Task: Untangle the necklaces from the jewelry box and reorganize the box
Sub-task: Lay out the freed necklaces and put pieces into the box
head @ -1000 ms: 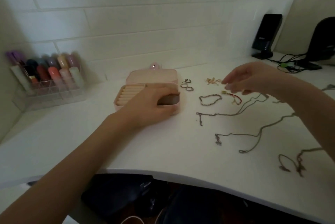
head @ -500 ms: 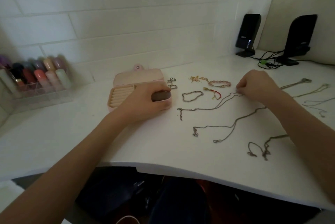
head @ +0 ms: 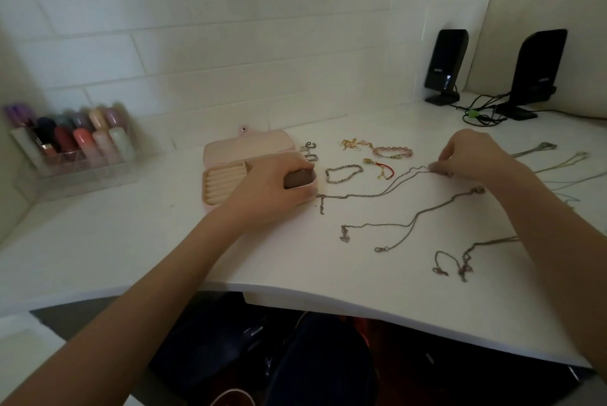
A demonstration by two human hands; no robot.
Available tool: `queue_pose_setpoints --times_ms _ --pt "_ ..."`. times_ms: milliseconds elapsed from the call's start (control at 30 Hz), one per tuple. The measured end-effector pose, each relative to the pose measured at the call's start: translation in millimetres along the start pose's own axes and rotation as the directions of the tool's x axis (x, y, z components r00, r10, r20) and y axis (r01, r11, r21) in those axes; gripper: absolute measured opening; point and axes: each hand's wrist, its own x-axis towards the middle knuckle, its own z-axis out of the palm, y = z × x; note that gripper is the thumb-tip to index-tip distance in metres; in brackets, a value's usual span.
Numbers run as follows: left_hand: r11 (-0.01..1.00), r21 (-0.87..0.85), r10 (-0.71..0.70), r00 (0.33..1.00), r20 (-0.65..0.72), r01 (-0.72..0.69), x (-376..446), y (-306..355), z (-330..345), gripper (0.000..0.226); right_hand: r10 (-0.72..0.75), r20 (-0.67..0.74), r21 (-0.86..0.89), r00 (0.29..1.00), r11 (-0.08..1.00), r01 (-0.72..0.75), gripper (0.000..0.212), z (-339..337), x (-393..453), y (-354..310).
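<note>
The right hand (head: pixel 473 156), right of centre in the frame, pinches with curled fingertips the bend of a thin silver necklace (head: pixel 371 194) whose chain runs leftward across the white desk (head: pixel 157 241) to a clasp just beside the jewelry box (head: pixel 249 169). The left hand (head: pixel 272 188) curls over the box's right end, thumb on the near wall and fingers on the rim, steadying it. The necklaces look already separated: a second chain (head: pixel 414 221) and a third (head: pixel 460 257) lie apart toward the lower right, more trail off at the right edge, and bracelets (head: pixel 344 173) and rings (head: pixel 310 151) sit in a loose row behind. So the untangling seems largely done, while the refilling is hardly begun. The pink box lies open at centre left, lid flat behind it; its ridged ring rolls appear bare, and the compartment under the left hand looks dark and perhaps empty, though the hand hides much of it. A clear organiser (head: pixel 72 156) of blurred bottles stands at the upper left.
</note>
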Motion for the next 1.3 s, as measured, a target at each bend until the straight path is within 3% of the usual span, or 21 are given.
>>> queue_pose_setpoints --times_ms 233,300,333,367,433,500,600,667,733,833,867,933,1100,1300 --pt "1.0 -0.007 -0.017 0.999 0.033 0.017 -5.6 5.2 -2.1 0.009 0.028 0.038 -0.085 0.999 0.996 -0.025 0.034 9.5 -1.2 -7.5" --pt "0.998 -0.02 -0.059 0.997 0.049 0.06 -4.9 6.3 -3.4 0.008 -0.048 -0.016 0.016 0.999 0.999 0.048 0.028 1.4 -10.8 -16.9" --pt "0.993 -0.05 -0.106 0.994 0.029 0.108 -4.2 7.5 -4.8 0.01 -0.1 -0.036 0.16 0.994 0.982 0.104 0.023 -5.1 -16.8 -23.0" --pt "0.981 -0.104 -0.168 0.986 -0.02 0.165 -2.8 8.5 -5.9 0.014 -0.148 -0.044 0.354 0.988 0.922 0.154 0.018 -12.5 -25.3 -30.8" --pt "0.942 -0.26 -0.252 0.958 -0.136 0.211 2.4 12.8 -5.8 0.021 -0.269 0.01 0.694 0.963 0.695 0.187 0.01 -25.8 -47.6 -49.8" --pt "0.882 -0.429 -0.259 0.96 -0.102 0.193 9.0 25.8 -0.6 0.028 -0.423 0.048 0.856 0.905 0.484 0.181 0.004 -30.2 -61.9 -64.6" --pt "0.808 -0.548 -0.183 0.976 0.117 0.218 20.8 49.0 16.7 0.049 -0.564 -0.021 0.914 0.825 0.324 0.245 0.001 -31.8 -71.7 -79.6" --pt "0.802 -0.549 -0.142 0.968 0.208 0.236 26.7 59.1 27.2 0.04 -0.566 -0.11 0.907 0.817 0.278 0.315 0.001 -34.6 -71.6 -80.4" --pt "0.767 -0.604 -0.097 0.969 0.226 0.218 28.0 61.0 35.0 0.015 -0.515 -0.167 0.924 0.841 0.216 0.316 0.005 -37.1 -69.1 -75.8" --pt "0.673 -0.69 -0.139 0.962 0.235 0.265 22.3 58.4 34.2 0.025 -0.408 -0.127 0.99 0.904 0.0 0.139 0.014 -38.7 -63.4 -68.9" --pt "0.647 -0.706 -0.172 0.957 0.232 0.287 20.4 55.5 31.0 0.027 -0.377 -0.1 0.995 0.921 -0.026 0.098 0.016 -38.9 -61.8 -67.2" --pt "0.603 -0.729 -0.237 0.945 0.224 0.324 17.3 47.8 22.3 0.03 -0.343 -0.064 0.995 0.937 0.051 0.087 0.019 -37.6 -58.0 -65.1" --pt "0.427 -0.846 -0.369 0.916 0.158 0.318 22.7 40.8 -10.2 0.033 -0.476 -0.036 0.832 0.879 0.473 0.29 0.022 -22.1 -63.2 -74.1" --pt "0.444 -0.853 -0.37 0.923 0.103 0.273 29.2 32.2 -33.6 0.032 -0.678 0.003 0.594 0.735 0.593 0.544 0.024 3.5 -84.7 -104.9"
